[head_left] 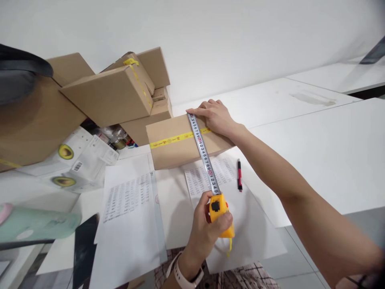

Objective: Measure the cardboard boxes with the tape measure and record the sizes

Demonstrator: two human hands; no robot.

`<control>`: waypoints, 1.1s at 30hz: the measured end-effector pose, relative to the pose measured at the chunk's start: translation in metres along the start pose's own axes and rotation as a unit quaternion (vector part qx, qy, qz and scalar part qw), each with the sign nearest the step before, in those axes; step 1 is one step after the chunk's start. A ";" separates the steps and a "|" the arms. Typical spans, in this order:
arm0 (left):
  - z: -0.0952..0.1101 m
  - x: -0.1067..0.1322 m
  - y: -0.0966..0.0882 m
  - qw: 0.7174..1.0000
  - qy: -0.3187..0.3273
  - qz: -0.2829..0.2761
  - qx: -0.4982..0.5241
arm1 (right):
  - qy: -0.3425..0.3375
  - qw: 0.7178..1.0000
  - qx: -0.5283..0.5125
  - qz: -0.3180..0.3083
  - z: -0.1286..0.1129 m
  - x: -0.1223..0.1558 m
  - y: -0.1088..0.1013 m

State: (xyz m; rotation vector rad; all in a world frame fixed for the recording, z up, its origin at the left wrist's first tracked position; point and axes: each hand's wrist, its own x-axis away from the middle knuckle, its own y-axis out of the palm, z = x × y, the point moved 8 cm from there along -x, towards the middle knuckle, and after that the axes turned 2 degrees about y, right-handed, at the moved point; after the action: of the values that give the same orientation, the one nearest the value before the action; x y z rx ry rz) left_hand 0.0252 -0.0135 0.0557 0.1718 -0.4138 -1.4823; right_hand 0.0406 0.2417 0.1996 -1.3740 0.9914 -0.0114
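My left hand (200, 235) is wrapped round the yellow case of a tape measure (227, 228), thumb on its near side. From the case, a metal blade (203, 154) runs away from me across the top of a closed cardboard box (171, 154) sealed with yellow printed tape. At the far edge of the box, my right hand (218, 118) holds the blade's end down with its index finger. Its other fingers are bent near that edge, and the tips are partly hidden. The blade's hook is hidden under the finger.
Printed sheets (129, 228) lie left of and under the tape measure. A red and black pen (239, 175) rests right of the box. Cardboard boxes (111, 96) are stacked at the back left, above white avocado-print packages (75, 160). A green bottle (45, 222) lies at the left.
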 end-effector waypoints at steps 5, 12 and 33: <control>-0.001 0.000 -0.001 1.000 0.002 -0.008 -0.007 | 0.000 1.000 -0.005 0.006 0.000 0.001 0.000; -0.009 0.008 -0.017 0.994 0.041 0.022 -0.102 | 0.023 0.999 0.018 0.018 -0.005 0.013 -0.002; -0.040 0.031 -0.075 0.966 0.084 0.037 -0.240 | 0.098 0.982 -0.147 0.065 -0.031 0.122 0.005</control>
State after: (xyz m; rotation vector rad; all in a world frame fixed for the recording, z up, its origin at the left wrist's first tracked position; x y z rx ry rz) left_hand -0.0286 -0.0566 -0.0031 -0.1031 0.0815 -1.4384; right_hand 0.0948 0.1525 0.1292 -1.5967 1.2865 0.1027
